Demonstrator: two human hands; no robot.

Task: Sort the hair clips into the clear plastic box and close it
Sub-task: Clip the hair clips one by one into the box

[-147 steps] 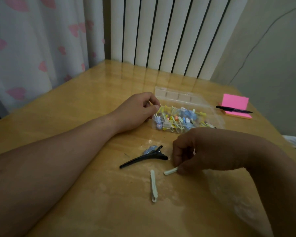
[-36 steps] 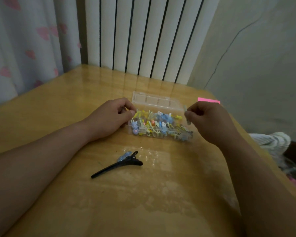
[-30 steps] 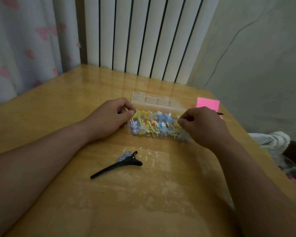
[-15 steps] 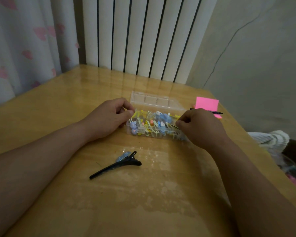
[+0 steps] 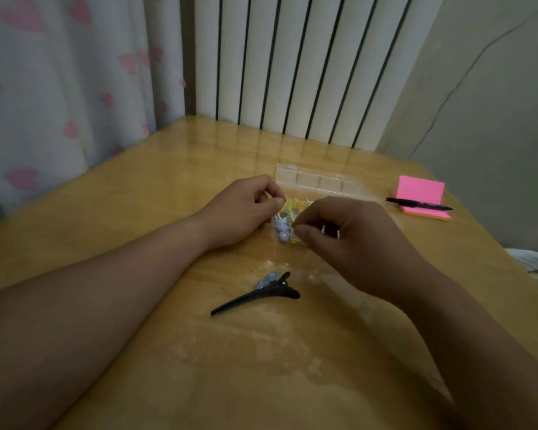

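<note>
2 bare forearms enter from 7 and 5 o'clock over a glossy, honey-coloured wooden table (image 5: 168, 352). Between them a long, slim black clip (image 5: 255, 295) lies flat, its tapered tip toward 8 o'clock, with a small blue clip (image 5: 265, 280) just beside its hinge end. Beyond, the left hand (image 5: 243, 211) sits knuckles-up with fingers curled, thumb and forefinger pinching the 9 o'clock end of the clear plastic box (image 5: 276, 238). The right hand (image 5: 351, 240) arches over the box from 4 o'clock, its thumb and forefinger tips together; whether they hold a clip cannot be told. Inside the box lie small yellow and blue clips (image 5: 288, 209). Its transparent lid (image 5: 311, 181), moulded in rectangular panels, lies open at 12 o'clock. At 2 o'clock sits a pink sticky-note pad (image 5: 420, 193) with a black pen (image 5: 416, 207) across it.
</note>
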